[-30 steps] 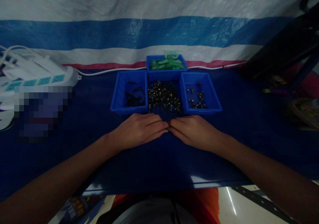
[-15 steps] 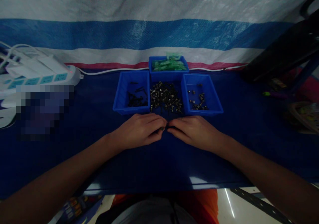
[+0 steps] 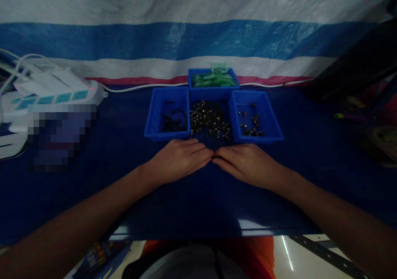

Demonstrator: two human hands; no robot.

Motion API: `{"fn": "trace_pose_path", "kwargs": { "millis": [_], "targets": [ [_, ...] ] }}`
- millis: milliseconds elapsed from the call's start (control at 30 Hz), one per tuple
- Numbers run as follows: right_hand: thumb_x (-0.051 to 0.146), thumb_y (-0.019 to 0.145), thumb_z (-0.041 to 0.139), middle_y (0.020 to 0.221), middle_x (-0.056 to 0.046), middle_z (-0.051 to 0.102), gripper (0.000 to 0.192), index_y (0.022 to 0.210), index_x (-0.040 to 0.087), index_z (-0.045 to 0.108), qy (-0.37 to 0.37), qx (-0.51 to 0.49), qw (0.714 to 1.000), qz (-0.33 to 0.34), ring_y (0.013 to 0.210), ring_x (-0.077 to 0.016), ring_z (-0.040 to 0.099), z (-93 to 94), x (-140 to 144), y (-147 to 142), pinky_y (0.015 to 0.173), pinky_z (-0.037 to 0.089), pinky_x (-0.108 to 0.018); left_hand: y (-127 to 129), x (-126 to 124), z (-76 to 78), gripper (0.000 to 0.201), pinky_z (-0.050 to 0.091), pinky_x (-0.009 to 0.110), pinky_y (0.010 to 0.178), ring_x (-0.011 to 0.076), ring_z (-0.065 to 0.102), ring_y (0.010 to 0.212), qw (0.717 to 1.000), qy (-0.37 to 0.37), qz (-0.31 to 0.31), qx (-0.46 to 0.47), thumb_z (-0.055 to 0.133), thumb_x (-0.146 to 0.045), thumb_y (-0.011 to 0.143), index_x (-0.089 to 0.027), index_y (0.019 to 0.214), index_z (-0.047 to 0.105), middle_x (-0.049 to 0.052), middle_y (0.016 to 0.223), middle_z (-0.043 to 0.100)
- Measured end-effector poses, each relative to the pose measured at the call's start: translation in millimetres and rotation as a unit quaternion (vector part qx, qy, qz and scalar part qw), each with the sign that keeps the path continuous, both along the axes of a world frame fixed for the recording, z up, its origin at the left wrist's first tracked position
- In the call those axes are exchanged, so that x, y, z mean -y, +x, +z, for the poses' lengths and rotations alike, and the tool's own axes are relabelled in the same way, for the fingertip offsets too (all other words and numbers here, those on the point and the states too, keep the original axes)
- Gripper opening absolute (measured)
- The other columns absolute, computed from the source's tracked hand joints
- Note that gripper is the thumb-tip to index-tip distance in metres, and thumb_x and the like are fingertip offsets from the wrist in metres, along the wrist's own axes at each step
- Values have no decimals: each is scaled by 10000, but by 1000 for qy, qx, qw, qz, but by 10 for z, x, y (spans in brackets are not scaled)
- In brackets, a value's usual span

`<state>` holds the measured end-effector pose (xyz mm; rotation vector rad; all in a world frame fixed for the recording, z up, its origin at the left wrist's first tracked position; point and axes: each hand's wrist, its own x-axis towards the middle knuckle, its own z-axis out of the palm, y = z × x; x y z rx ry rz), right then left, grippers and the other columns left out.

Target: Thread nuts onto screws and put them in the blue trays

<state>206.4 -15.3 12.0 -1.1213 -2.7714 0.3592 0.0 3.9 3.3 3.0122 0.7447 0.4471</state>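
My left hand [image 3: 178,159] and my right hand [image 3: 248,163] rest on the dark blue table [image 3: 198,200], fingertips meeting over a small dark part [image 3: 214,157] that both pinch. Just beyond them lies a loose pile of small metal parts [image 3: 209,119]. A blue tray on the left [image 3: 156,117] holds black pieces. A blue tray on the right [image 3: 266,119] holds a few metal pieces. Behind the pile, a third blue tray [image 3: 214,92] holds green bags.
A white power strip [image 3: 58,97] with cables lies at the far left beside a blurred patch. A striped tarpaulin [image 3: 198,39] hangs behind the table. Dark objects and clutter [image 3: 356,72] fill the far right. The table's near edge [image 3: 198,233] runs above my lap.
My fingertips, slightly apart half a second ago with a small part between them, have closed together again. The view has shifted a little to the left.
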Motion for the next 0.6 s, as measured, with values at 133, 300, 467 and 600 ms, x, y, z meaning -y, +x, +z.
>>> {"fn": "trace_pose_path", "kwargs": {
  "millis": [133,300,467,600],
  "targets": [
    [308,911,347,710,-8,599,249,823,166,531,-1,-8,1000,-2,649,-116,565,5,1,4,603,359,-240,-3,-11,6,271,446,238,660,129,544,741,1000,-14,22,-12,363,-325,904,-161,904,579,22,761,583],
    [305,910,348,727,-13,607,246,873,165,546,2,-14,1000,-11,660,-120,568,-2,-4,14,611,358,-244,-22,-23,16,272,439,242,680,127,532,736,999,-34,22,-27,360,-306,902,-160,881,588,23,753,568],
    [307,915,335,777,-21,620,261,910,169,557,1,-6,1000,-19,702,-129,579,-2,-7,25,639,369,-248,-32,-35,6,241,437,235,664,124,527,718,999,-17,20,-18,373,-287,901,-160,910,578,19,756,565],
    [302,913,340,781,-24,620,271,872,171,573,4,5,1000,-10,708,-132,579,-2,-6,22,644,374,-248,-31,-26,2,208,444,223,673,114,538,734,1000,11,-5,22,395,-260,898,-153,961,563,21,802,586]
  ]
}}
